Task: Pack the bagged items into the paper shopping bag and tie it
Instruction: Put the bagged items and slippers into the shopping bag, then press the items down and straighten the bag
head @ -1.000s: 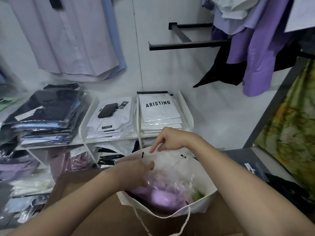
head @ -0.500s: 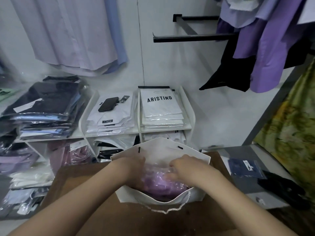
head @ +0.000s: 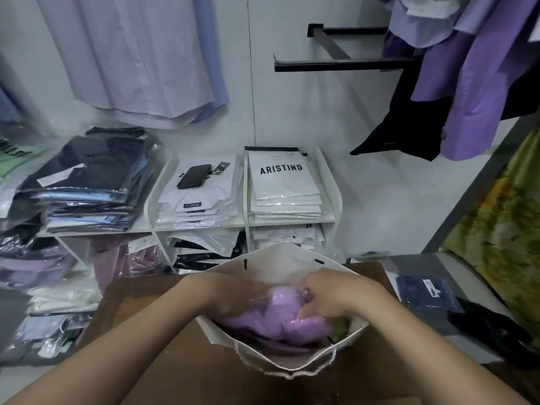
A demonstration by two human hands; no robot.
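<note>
A white paper shopping bag [head: 271,258] stands open on a brown table [head: 163,346], its rope handle [head: 292,374] hanging over the near rim. Inside lies a lilac garment in clear plastic [head: 280,314], with a bit of a green item [head: 340,325] at its right. Both hands are inside the bag's mouth. My left hand [head: 233,296] presses on the lilac package from the left; its fingertips are hidden. My right hand [head: 330,296] has its fingers curled into the plastic of the package from the right.
White shelves [head: 242,226] behind the table hold stacks of bagged shirts, one printed ARISTINO [head: 282,182], and a black phone [head: 194,176]. Dark bagged clothes [head: 84,182] pile at left. A navy bagged item [head: 423,290] lies at right. Shirts hang above.
My right hand left the bag's far rim and went down into the bag onto the lilac package. Both hands have pushed the package lower. The view has drawn closer.
</note>
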